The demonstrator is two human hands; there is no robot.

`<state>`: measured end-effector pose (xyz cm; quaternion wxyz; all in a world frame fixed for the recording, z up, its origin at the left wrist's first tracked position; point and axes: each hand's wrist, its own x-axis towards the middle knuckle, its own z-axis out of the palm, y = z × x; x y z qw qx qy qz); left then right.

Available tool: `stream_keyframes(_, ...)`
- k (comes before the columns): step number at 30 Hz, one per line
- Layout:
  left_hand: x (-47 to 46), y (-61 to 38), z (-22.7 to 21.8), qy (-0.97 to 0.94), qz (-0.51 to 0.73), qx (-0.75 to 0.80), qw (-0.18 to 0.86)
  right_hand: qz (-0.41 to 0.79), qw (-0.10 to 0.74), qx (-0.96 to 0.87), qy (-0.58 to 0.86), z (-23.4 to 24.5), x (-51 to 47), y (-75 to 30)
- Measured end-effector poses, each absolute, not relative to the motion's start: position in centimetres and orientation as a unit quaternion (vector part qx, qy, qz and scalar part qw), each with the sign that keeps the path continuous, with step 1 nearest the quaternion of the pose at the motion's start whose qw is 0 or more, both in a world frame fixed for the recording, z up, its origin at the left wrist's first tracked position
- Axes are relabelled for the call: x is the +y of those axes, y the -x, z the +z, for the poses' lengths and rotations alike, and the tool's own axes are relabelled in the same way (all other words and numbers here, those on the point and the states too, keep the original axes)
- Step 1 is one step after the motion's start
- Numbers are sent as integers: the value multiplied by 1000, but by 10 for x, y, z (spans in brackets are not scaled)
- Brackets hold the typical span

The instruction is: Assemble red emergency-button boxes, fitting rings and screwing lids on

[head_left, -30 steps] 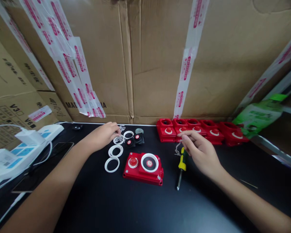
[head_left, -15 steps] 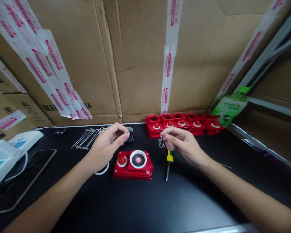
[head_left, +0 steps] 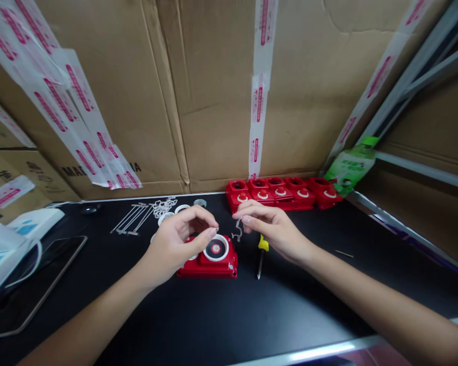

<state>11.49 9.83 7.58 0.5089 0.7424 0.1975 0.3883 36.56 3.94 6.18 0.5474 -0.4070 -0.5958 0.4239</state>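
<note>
A red two-button box [head_left: 218, 264] with a white-ringed round dial lies on the black table. My left hand [head_left: 177, 243] hovers over its left half, thumb and fingers curled into a pinch; what they hold is too small to name. My right hand [head_left: 275, 230] is just right of the box, its fingertips pinched on a small clear plastic piece [head_left: 237, 232] that dangles above the box's right end. A screwdriver with a yellow-green handle [head_left: 262, 250] lies under my right hand, tip toward me.
A row of several red boxes [head_left: 278, 191] stands against the cardboard wall [head_left: 213, 101]. White rings [head_left: 167, 215] and clear plastic strips [head_left: 135, 217] lie at the back left. A phone [head_left: 34, 284] and power strip [head_left: 26, 226] sit far left, a green pouch [head_left: 350, 165] at right.
My left hand came from the white rings to above the red box, pinched. My right hand moved left with the clear piece toward the box. The view shifted right.
</note>
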Motion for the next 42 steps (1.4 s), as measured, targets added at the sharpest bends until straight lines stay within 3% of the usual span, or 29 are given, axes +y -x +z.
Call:
stream_keyframes(11, 100, -120, 74, -735, 416, 187, 501, 425, 598, -529, 426, 46, 44, -318)
stream_keyframes(18, 99, -121, 67, -725, 351, 200, 557, 455, 594, -514, 420, 43, 35, -326)
stream_keyframes(42, 93, -118, 70, -829, 368, 231, 351, 500, 565, -496, 430, 49, 26, -329)
